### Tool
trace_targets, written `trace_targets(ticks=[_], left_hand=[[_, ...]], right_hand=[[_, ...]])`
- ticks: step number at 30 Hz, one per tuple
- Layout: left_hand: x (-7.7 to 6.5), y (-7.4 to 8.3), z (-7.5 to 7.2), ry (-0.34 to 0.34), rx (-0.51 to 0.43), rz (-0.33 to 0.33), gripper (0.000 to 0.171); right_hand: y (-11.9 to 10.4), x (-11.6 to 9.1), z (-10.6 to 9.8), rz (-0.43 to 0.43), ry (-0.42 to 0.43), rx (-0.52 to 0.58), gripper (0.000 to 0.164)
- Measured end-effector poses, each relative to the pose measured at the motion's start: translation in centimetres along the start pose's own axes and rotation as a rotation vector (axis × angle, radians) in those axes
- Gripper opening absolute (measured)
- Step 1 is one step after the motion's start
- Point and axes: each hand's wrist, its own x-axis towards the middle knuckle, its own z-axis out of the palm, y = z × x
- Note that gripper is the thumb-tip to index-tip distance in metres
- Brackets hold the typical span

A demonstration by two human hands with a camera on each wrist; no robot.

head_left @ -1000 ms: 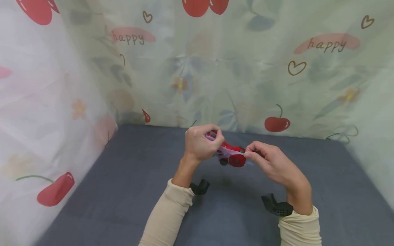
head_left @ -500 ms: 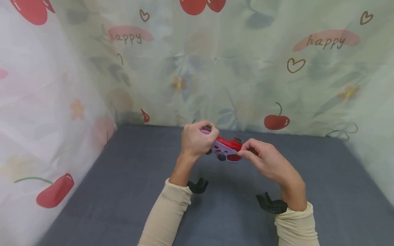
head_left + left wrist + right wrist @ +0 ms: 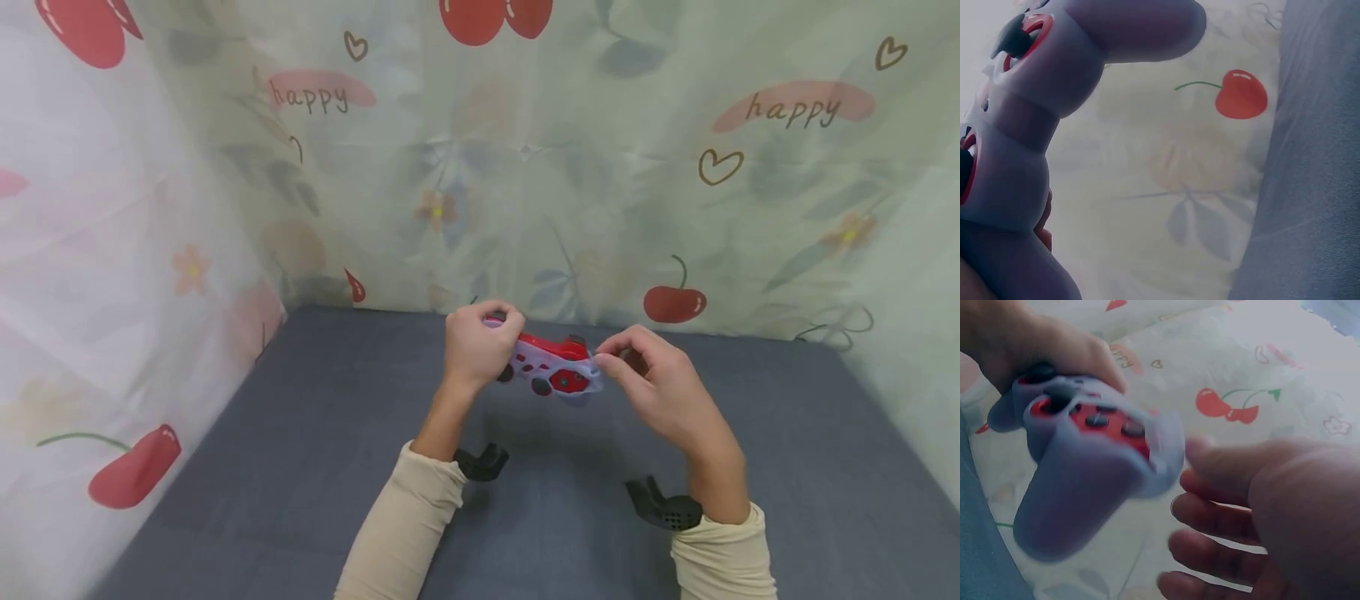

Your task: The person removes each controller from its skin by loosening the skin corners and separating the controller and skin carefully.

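Note:
A red game controller is held up above the table, tilted down to the right. A translucent lavender silicone cover wraps its handles and much of its button face. Red shows through the cover's openings and along the controller's top edge, near the dark shoulder buttons. My left hand grips the left end, its fingers curled round it. At the other end, my right hand pinches the cover's upper edge between thumb and index finger. In the right wrist view that edge stands out from the red face. The left wrist view shows covered handles close up.
A dark grey cloth table lies beneath both hands. Behind it hangs a curtain printed with cherries and flowers, and another patterned sheet borders the left. Black wrist mounts sit at both wrists.
The cover's edge has moved over the controller's right end, so less red shows there. My left hand has shifted slightly left; my right hand's fingertips have moved up a little.

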Motion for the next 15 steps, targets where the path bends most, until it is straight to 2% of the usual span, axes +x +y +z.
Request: trace_targets(ticks=[3,6,11,15], left_hand=[[0.1,0.0,-0.5,0.035,-0.038,-0.013,0.023],[0.2,0.0,-0.8,0.045,-0.053,-0.024,0.022],[-0.1,0.2,-0.7,0.011,-0.045,-0.065,0.021],[-0.3,0.7,0.0,-0.025,-0.03,-0.09,0.02]], right_hand=[[-0.2,0.0,-0.2,0.056,-0.032,0.016,0.023],[-0.5,0.1,-0.2,0.112,-0.103,0.04,0.037],[-0.8,0.4,0.4,0.178,-0.202,0.079,0.057],[-0.5,0.5,0.9,0.229,-0.212,0.105,0.066]])
